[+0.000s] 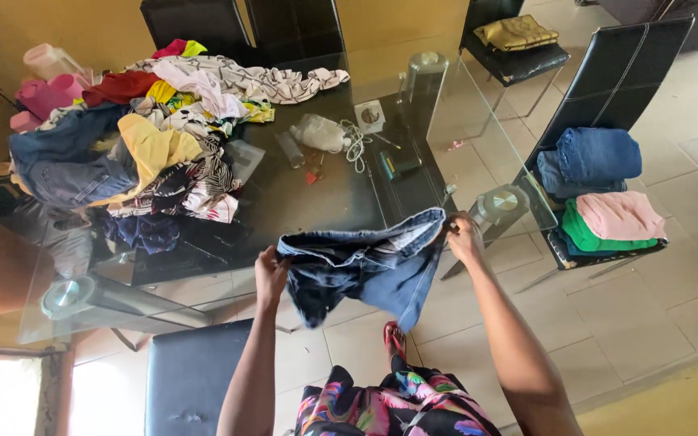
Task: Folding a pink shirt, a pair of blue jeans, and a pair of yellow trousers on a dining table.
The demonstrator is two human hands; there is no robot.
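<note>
At the counter's [414,202] near edge: denim garment [365,266], waistband pinched in left hand [271,277] and right hand [464,238] fingers; a loosened pinch would likely drop it.

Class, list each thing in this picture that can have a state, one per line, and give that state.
Denim garment: held up, spread between both hands.
Left hand: gripping one end.
Right hand: gripping the other end.
Clothes pile: unfolded, heaped on the glass table.
Clothes on the chair: folded, stacked.
Yellow cushion: lying on a far chair.
</note>
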